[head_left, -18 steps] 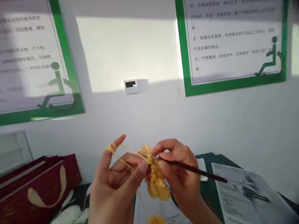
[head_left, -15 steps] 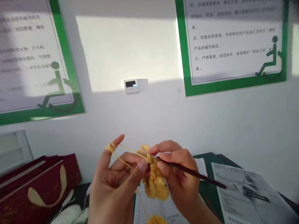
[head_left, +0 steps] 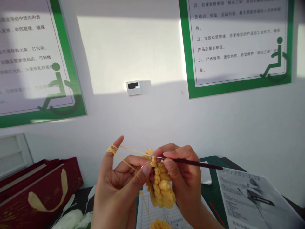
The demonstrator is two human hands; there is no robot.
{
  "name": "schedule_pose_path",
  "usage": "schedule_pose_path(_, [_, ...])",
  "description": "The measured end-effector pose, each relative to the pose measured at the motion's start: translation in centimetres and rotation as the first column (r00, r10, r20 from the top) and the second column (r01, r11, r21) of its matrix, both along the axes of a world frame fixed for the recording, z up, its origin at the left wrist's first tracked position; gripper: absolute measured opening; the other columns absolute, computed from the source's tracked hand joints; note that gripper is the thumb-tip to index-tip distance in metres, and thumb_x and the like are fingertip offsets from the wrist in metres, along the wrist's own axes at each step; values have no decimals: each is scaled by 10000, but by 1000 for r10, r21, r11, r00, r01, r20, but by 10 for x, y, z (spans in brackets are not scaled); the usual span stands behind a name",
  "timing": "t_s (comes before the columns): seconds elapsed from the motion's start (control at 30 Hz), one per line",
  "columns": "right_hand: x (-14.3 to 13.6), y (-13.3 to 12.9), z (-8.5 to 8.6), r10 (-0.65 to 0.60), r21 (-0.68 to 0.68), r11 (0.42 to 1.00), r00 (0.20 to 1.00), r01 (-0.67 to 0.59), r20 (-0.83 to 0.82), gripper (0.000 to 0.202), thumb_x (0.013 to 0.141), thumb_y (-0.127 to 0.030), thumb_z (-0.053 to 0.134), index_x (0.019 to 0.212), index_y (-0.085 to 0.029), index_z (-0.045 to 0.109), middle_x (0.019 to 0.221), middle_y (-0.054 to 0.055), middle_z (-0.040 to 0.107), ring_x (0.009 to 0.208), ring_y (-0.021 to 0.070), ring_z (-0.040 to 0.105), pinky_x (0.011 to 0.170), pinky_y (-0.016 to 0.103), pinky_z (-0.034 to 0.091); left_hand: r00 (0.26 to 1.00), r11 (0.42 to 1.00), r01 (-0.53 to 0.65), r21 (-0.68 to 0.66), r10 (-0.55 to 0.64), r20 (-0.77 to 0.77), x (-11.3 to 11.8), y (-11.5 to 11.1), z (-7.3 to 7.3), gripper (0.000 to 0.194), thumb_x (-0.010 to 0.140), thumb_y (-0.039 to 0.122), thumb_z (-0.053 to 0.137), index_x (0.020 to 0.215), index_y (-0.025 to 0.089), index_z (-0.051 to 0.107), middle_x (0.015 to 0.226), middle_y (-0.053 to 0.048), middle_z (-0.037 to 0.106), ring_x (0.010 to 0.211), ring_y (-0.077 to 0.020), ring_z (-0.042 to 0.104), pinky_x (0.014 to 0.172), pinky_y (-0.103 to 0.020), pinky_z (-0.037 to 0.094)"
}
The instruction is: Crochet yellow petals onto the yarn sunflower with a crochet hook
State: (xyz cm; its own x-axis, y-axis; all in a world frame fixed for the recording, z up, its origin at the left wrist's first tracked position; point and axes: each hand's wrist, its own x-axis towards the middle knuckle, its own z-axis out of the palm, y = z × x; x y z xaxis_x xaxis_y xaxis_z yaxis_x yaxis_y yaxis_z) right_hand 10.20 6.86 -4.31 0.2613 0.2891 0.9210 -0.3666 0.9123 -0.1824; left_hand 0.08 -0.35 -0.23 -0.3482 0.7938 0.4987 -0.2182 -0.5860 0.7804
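A bumpy yellow crochet piece [head_left: 160, 187] hangs between my two hands in front of the wall. My left hand [head_left: 116, 187] pinches its top with thumb and middle finger, and yellow yarn [head_left: 127, 156] is wound round the raised index finger and runs taut to the piece. My right hand [head_left: 183, 178] grips a dark crochet hook [head_left: 193, 163]; its tip sits in the stitches at the top of the piece and its handle points right. A strand drops to a yellow yarn ball [head_left: 160, 224] at the bottom edge.
A dark red gift bag [head_left: 35, 187] with a cream handle lies at the left, white stuffing [head_left: 70, 218] beside it. Printed sheets [head_left: 247, 197] lie on a green cutting mat [head_left: 212, 190] at the right. Green-framed notices [head_left: 238, 44] and a small white device [head_left: 133, 87] hang on the wall.
The hook's handle has swung up from a downward slant to nearly level. My left index finger has dropped slightly, and the crochet piece hangs a little lower.
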Motion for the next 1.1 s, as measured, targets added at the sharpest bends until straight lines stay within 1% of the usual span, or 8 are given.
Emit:
schedule_pose_path(0.1, [11,3,4,-514,279,830,856,483,48,211,947,-67,652,1046,-249,695,1009,65,795,865,199,735,732,366,590,999,998,-50,34,50,-3,0,1,-1,1027,696,63,920,1576,276,437,731,-10,801,608,-167,713,636,-256,622])
schedule_pose_path(0.2, [12,3,2,-654,267,708,749,654,-100,243,924,-49,651,1046,-247,719,930,42,810,781,191,707,698,376,534,999,999,27,-21,-26,41,-1,2,0,992,684,46,924,1552,210,474,714,-5,778,623,-170,716,667,-272,631])
schedule_pose_path(0.3, [4,1,-5,-392,149,904,917,400,-77,184,1003,-156,628,1084,-290,727,975,26,806,829,199,709,729,396,558,980,972,190,-140,-178,94,-3,2,1,864,720,53,905,1503,149,551,741,-13,749,653,-166,705,704,-288,633])
schedule_pose_path(0.37, [-2,-1,-6,-22,-17,1000,992,21,-122,107,1034,-231,635,1052,-313,701,1011,21,782,868,194,718,725,376,589,967,954,242,-175,-223,120,-4,3,0,846,733,62,902,1504,158,568,744,-16,738,680,-173,702,708,-294,630])
schedule_pose_path(0.43, [-5,-2,-4,291,-151,937,943,-316,-163,34,1014,-295,691,994,-310,667,962,0,765,817,174,719,736,364,602,968,957,238,-168,-219,125,-4,3,0,864,735,65,907,1519,177,562,718,-4,726,685,-173,698,715,-294,627])
schedule_pose_path(0.53, [-1,-1,3,504,-222,816,845,-533,-177,137,981,-364,742,939,-284,638,913,-4,762,774,166,709,753,365,599,977,971,197,-135,-183,111,-1,4,1,903,722,49,907,1533,177,532,704,8,723,661,-161,689,709,-283,619])
schedule_pose_path(0.7, [9,3,7,551,-232,791,824,-567,-133,165,995,-399,718,941,-289,607,855,-22,764,762,170,698,813,382,572,982,978,176,-108,-167,88,0,5,3,970,669,53,916,1532,125,478,656,23,699,601,-159,651,614,-263,579])
schedule_pose_path(1.1, [23,7,10,309,-24,951,950,-308,45,33,1051,-282,619,1026,-263,609,880,13,786,738,163,714,709,326,593,990,983,134,-121,-129,49,2,3,5,901,708,95,888,1511,136,483,659,2,716,606,-166,667,641,-263,564])
